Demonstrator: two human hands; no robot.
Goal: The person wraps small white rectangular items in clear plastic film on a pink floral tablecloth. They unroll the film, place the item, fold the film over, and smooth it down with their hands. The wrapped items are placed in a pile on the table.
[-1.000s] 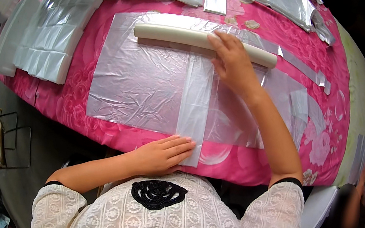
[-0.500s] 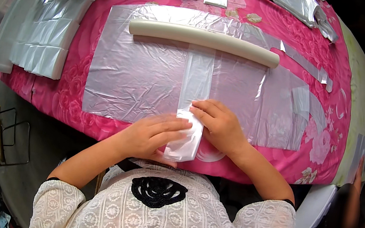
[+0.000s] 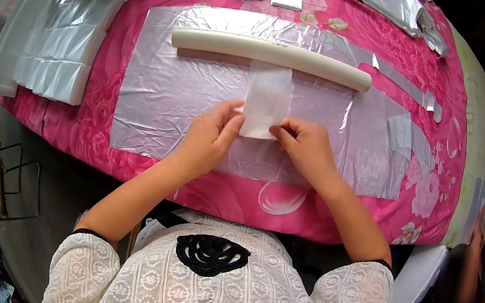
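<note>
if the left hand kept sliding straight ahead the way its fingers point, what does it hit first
Probably the folded plastic strip that the left hand already pinches; beyond it, the long white roll.

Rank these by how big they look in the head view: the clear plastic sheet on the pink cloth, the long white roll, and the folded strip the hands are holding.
1. clear plastic sheet
2. long white roll
3. folded plastic strip, held by the left hand and right hand
</note>
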